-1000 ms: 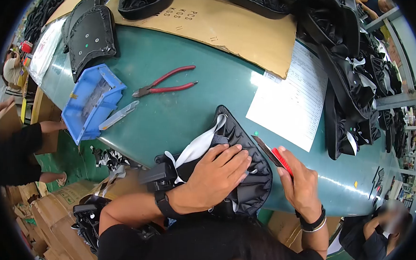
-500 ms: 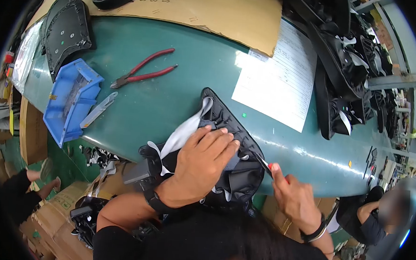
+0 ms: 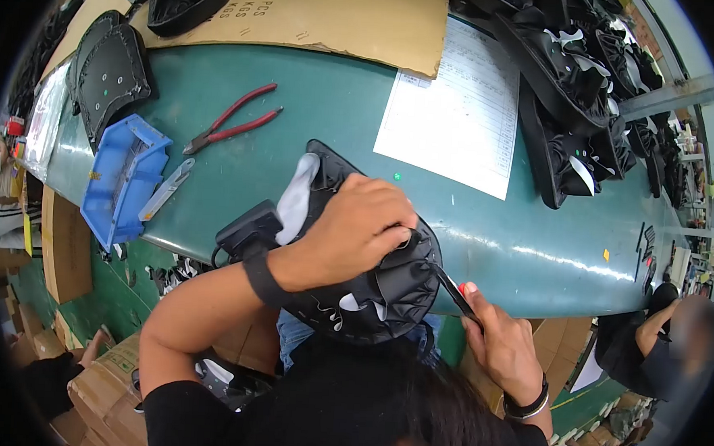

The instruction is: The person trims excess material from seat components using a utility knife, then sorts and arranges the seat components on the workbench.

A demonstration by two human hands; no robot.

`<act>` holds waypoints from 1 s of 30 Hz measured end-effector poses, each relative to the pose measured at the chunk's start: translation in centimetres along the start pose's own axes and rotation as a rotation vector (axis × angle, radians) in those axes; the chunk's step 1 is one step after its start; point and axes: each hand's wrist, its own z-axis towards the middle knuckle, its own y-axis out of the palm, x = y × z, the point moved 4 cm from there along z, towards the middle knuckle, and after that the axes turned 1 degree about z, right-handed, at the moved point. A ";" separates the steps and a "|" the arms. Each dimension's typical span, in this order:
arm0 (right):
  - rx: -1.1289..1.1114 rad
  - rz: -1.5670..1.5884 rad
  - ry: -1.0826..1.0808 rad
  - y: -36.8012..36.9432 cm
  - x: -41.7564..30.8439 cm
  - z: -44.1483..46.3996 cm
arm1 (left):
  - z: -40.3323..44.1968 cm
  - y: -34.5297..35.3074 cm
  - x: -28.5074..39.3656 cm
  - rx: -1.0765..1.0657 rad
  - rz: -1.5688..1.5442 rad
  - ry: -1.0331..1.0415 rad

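A black padded panel [image 3: 380, 325] with gathered fabric and white strips lies across the table's near edge. My left hand [image 3: 361, 223] rests over its middle, fingers curled and closed on the gathered black fabric [image 3: 402, 278]. My right hand [image 3: 508, 348] grips a slim dark hand tool with a red part [image 3: 453, 293], its tip touching the panel's right edge. The exact kind of tool cannot be made out. Part of the panel is hidden under my left hand and forearm.
Red-handled cutting pliers [image 3: 233, 120], a blue bin [image 3: 121, 182] and a clear-handled blade [image 3: 167, 189] lie on the green table at left. A printed sheet [image 3: 451, 115], cardboard [image 3: 319, 19] and stacked black padded pieces [image 3: 553, 96] are farther back. Another person [image 3: 649, 351] sits at right.
My left hand has gone from lying flat with spread fingers to curled on the fabric. The panel has turned and shifted left, and the tool tip now meets its edge lower down.
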 end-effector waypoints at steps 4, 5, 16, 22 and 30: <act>0.098 0.025 -0.119 0.2 0.4 2.1 | -1.1 -0.2 -1.4 0.091 -1.231 -0.561; 0.087 0.065 -0.110 0.1 0.6 2.9 | -1.2 -0.6 -2.0 0.131 -1.268 -0.527; -0.038 -0.018 -0.152 -1.0 -0.9 6.3 | 0.3 -1.2 -1.7 -0.094 -0.251 -0.361; -0.104 0.116 0.047 0.7 -1.6 1.4 | -0.9 -4.2 -4.5 0.439 -1.231 -0.556; -0.069 0.024 0.018 -1.2 -1.6 4.5 | -0.3 -1.4 1.1 -0.113 0.301 -0.145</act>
